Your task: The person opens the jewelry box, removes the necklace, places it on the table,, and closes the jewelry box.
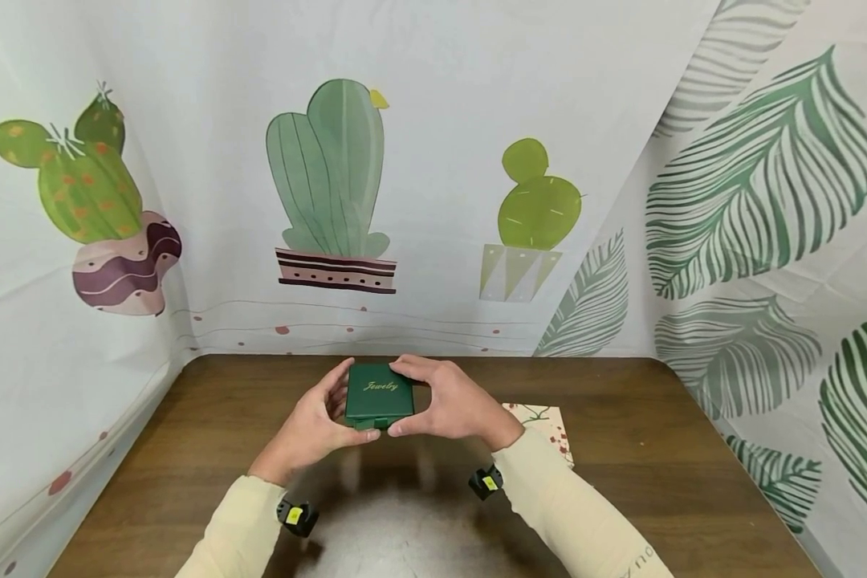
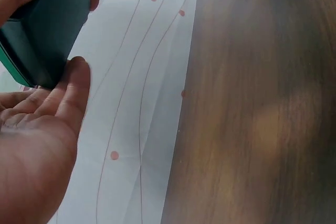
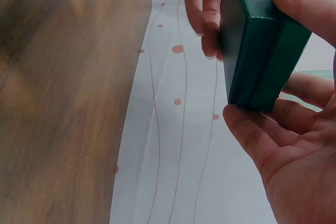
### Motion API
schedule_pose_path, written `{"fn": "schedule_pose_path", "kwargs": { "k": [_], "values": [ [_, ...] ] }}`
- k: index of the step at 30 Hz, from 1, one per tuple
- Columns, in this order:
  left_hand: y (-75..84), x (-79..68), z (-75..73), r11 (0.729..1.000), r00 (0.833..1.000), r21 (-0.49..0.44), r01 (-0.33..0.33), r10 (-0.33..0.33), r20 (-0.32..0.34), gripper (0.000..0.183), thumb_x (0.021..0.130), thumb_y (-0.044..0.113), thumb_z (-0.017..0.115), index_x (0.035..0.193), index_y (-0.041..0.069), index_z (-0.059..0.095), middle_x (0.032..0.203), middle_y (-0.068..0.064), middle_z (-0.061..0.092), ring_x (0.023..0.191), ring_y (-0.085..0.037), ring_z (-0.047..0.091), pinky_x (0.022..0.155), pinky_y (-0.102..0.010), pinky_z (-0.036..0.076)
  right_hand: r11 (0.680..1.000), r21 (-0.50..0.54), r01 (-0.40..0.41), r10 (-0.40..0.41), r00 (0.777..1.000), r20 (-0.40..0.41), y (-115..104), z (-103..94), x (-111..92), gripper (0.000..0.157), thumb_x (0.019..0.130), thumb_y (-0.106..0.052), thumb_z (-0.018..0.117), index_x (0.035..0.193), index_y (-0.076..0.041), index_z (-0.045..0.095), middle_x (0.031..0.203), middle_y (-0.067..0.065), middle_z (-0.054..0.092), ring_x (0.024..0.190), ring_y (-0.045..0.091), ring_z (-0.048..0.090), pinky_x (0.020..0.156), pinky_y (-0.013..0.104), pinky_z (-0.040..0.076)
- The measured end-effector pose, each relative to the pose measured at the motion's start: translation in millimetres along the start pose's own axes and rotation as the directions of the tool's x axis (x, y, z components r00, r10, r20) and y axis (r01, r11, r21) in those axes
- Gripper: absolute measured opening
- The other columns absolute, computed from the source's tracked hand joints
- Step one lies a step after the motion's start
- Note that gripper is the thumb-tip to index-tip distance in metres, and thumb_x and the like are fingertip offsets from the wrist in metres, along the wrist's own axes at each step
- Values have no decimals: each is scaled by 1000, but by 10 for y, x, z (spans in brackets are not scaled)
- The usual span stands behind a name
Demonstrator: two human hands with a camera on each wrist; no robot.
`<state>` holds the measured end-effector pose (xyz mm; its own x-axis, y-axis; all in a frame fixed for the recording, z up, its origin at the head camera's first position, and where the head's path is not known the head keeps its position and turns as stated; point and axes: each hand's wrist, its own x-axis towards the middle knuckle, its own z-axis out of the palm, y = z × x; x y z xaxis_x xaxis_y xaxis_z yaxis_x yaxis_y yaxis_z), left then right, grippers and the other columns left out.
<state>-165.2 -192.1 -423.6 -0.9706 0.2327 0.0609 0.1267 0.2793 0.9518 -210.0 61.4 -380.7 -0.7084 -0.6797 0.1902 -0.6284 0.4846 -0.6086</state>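
A dark green jewelry box (image 1: 380, 391), its lid lettered "Jewelry" in gold, is held up between both hands near the back of the table. My left hand (image 1: 311, 425) grips its left side, thumb along the front edge and fingers at the side. On the right, my right hand (image 1: 457, 401) pinches it, thumb at the front corner and fingers at the back corner. The lid looks closed. In the left wrist view the box (image 2: 55, 27) appears tilted, with fingertips under its edge. The right wrist view shows a seam along the side of the box (image 3: 257, 51).
Beside the right forearm lies a cream card or packet (image 1: 542, 417) with red floral print, partly hidden by the sleeve. Behind the brown wooden table (image 1: 188, 466) hangs a white cloth (image 1: 441, 160) printed with cacti and leaves. Each wrist wears a small black camera.
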Motion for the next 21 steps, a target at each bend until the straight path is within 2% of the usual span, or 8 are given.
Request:
{"fn": "schedule_pose_path", "kwargs": {
  "k": [4,9,18,21],
  "values": [
    [-8,-1,-4,1000,999,12,-27,27,-28,111,74,16,96,163,12,30,147,-15,56,128,-29,60,103,-21,53,1000,-9,17,-17,1000,-3,-18,1,7,89,79,-43,91,152,-9,54,159,14,51,146,29,51,117,48,47],
    [-14,-1,-5,999,999,11,-30,30,-35,107,73,17,96,160,10,35,144,-13,60,128,-27,62,103,-19,53,999,-34,13,-13,1000,8,-43,5,9,88,79,-42,90,152,-9,54,161,12,49,148,30,50,117,47,46],
    [-11,-13,-15,1000,999,2,-11,11,-30,104,75,19,95,159,5,34,141,-15,62,127,-28,63,104,-24,54,1000,21,4,-3,1000,-16,-34,6,20,85,79,-41,91,150,-10,57,158,16,52,147,30,50,117,48,47],
    [-8,-20,-16,1000,1000,11,-11,11,-23,104,76,19,95,159,3,34,141,-16,61,127,-28,63,105,-26,54,1000,2,2,-2,1000,-12,-37,8,15,85,79,-43,90,150,-10,56,158,15,52,147,29,51,117,47,47]
  ]
}}
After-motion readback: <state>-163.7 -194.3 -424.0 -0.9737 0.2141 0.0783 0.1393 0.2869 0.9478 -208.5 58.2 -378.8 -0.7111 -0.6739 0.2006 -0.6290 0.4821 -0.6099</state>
